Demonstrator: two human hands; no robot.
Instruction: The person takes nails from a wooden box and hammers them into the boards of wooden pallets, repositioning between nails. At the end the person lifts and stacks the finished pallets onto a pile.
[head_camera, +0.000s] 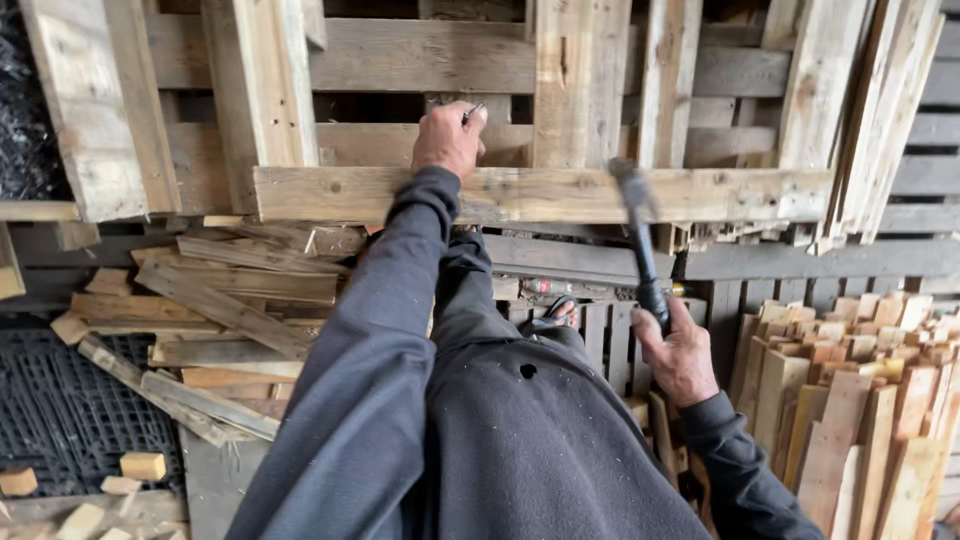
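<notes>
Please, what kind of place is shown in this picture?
Probably a pallet repair or wood workshop. Wooden pallets are stacked along the back, short wood offcuts stand in a heap on the right, and loose planks lie on the left. The left hand holds a nail; the right hand holds a hammer.

Two hands are seen: the left hand (449, 137) and the right hand (682, 355). One nail (473, 112) is pinched in the left, one hammer (640, 240) gripped in the right. One long plank (540, 194) is counted just below the left hand.
</notes>
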